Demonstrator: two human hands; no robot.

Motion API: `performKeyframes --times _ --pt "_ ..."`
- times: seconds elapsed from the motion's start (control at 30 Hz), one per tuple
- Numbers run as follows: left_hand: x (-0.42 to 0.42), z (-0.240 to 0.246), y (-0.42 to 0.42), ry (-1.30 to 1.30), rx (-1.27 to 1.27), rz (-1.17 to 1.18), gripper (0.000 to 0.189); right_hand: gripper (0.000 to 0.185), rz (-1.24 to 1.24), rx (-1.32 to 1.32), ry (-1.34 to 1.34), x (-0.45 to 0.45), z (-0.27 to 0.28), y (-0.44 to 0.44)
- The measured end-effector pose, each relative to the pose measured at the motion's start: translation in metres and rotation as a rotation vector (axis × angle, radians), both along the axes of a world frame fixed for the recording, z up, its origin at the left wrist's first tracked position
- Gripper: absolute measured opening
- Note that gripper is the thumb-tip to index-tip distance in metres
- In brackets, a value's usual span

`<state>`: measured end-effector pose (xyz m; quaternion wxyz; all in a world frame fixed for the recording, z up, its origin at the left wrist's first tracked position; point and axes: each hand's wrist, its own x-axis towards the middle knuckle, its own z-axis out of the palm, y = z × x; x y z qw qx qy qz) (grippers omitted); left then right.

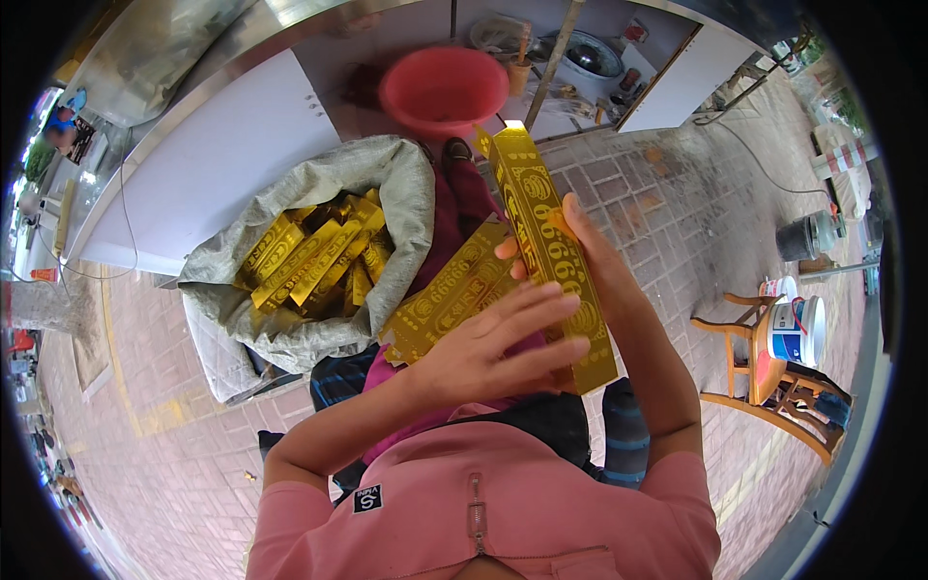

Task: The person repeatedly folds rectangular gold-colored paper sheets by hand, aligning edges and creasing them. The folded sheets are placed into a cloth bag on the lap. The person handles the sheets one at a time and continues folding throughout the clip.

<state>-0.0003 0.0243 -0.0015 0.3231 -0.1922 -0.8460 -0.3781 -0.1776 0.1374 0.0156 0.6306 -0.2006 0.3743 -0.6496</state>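
Note:
A tall gold printed paperboard box [533, 188] slants up in front of me, gripped by my right hand [602, 254] around its right side and behind. End flaps stick out at its far end. My left hand [500, 341] lies over the near part of the box with its fingers spread; whether the palm touches it is hard to tell. Across my lap, partly under the left hand, rest flat gold cartons [446, 301]. To the left, a woven sack [395, 174] with a rolled rim holds several folded gold boxes [319, 254].
A pink plastic basin [444, 87] stands ahead, beside a cabinet [232, 174]. Right of it are shelves with a metal bowl [591, 54]. On the right, a wooden chair [754, 341] carries a white paint bucket [796, 330]. Brick paving [631, 159] surrounds me.

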Motion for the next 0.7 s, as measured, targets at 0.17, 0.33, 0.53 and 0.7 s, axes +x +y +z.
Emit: performKeyframes --times 0.17,0.33,0.53,0.7 --pt "-0.016 0.001 -0.017 -0.048 0.603 0.437 0.069 0.047 -0.021 -0.094 0.21 0.009 -0.015 0.003" --pt "-0.026 -0.007 -0.027 -0.094 0.993 0.198 0.068 0.05 -0.159 -0.039 0.848 0.007 -0.023 -0.005" --pt "-0.02 -0.031 -0.027 -0.109 0.288 0.509 0.053 0.048 -0.572 -0.259 1.561 0.008 -0.008 -0.003" --pt "-0.012 -0.031 -0.023 -0.149 0.237 0.517 0.045 0.036 -0.585 -0.356 1.803 0.021 -0.004 -0.006"
